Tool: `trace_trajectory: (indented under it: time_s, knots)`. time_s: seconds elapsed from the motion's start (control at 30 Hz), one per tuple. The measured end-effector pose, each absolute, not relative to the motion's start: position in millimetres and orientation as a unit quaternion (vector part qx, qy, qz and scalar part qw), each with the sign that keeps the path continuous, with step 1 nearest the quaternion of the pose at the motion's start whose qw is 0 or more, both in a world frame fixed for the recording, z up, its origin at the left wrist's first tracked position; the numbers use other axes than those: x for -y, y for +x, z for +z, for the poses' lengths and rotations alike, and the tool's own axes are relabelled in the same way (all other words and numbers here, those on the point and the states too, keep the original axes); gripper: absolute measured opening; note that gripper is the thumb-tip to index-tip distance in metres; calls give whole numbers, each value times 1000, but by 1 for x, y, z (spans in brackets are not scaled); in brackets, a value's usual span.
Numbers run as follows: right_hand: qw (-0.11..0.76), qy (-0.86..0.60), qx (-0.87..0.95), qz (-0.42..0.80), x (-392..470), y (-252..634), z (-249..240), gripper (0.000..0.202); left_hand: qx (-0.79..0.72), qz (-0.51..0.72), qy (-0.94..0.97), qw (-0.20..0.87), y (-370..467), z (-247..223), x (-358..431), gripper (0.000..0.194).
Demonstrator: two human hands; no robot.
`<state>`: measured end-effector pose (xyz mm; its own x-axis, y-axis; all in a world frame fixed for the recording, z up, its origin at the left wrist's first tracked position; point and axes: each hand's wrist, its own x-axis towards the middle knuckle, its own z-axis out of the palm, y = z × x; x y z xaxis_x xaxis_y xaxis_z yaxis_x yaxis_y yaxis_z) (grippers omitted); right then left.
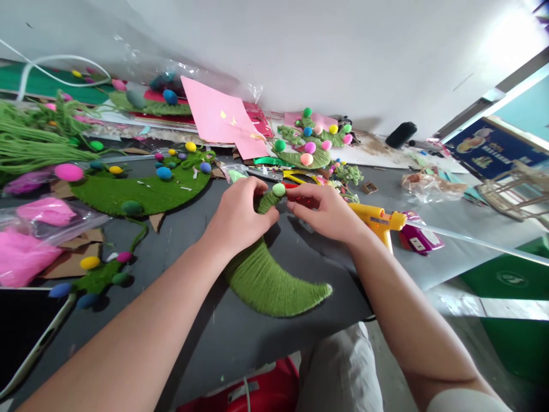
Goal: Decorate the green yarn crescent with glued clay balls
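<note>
1. The green yarn-wrapped crescent (pixel 274 286) lies mid-surface (pixel 240 343), lower tip towards four o'clock.
2. At its upper end, the left hand (pixel 240 217) is closed in a pinch; keeping that pinch firm should limit twisting.
3. The pale green ball (pixel 278 189) sits there; light fingertip pressure would suit it best.
4. The right hand (pixel 326 212) is half-curled beside the ball; its hold cannot be told.
5. The yellow glue gun (pixel 373 216), towards two o'clock, calls for elbow care.
</note>
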<state>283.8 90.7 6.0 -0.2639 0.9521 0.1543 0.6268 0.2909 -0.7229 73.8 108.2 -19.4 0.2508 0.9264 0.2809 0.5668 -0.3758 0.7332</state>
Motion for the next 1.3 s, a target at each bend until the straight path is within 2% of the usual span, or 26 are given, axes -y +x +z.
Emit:
trace_trajectory:
  time_s: [0.13,0.23,0.27,0.33,0.4,0.5,0.53,0.6,0.67,0.7,0.77,0.8,0.87,0.93,1.0,1.1,1.2,1.3]
  knots:
    - [298,-545,749,230,-95,286,6,30,-494,361,748,257,73,-17,-108,32]
    - [329,-577,722,194,-93,284,15,20,-493,374,737,270,72,-13,-107,31]
    - [337,-588,711,188,-87,283,20,23,-495,373,734,276,71,-12,-107,31]
    - [324,-603,702,195,-65,282,33,46,-497,365,733,286,70,-11,-107,30]
    - [268,-601,711,249,-28,290,46,56,-494,362,733,296,69,-12,-108,30]
    - [135,-557,718,396,37,324,50,42,-479,372,728,320,68,-14,-109,31]
    - [114,-565,710,404,56,341,46,41,-474,376,725,329,68,-14,-109,33]
    - [187,-674,636,326,80,374,30,45,-461,379,724,345,68,-14,-109,37]
    - [313,-777,520,164,84,400,10,38,-446,385,728,352,68,-13,-108,39]
    - [350,-798,479,109,79,408,0,42,-436,387,731,355,68,-11,-107,38]
    - [340,-803,484,80,60,413,-15,58,-419,390,736,362,67,-7,-104,34]
    - [313,-801,505,71,48,411,-20,60,-411,390,739,364,67,-4,-102,32]
    - [265,-794,543,67,27,402,-22,51,-391,395,749,360,66,3,-97,27]
    - [278,-783,553,59,12,393,-19,45,-366,411,760,345,64,10,-92,25]
    - [353,-767,531,76,5,385,-13,39,-344,427,768,332,63,15,-88,25]
    - [474,-706,489,195,7,377,-3,36,-333,439,770,320,61,17,-86,25]
    - [530,-611,483,335,14,366,7,33,-326,454,771,304,59,15,-89,27]
    - [553,-535,486,415,22,350,15,25,-323,458,771,302,60,12,-92,31]
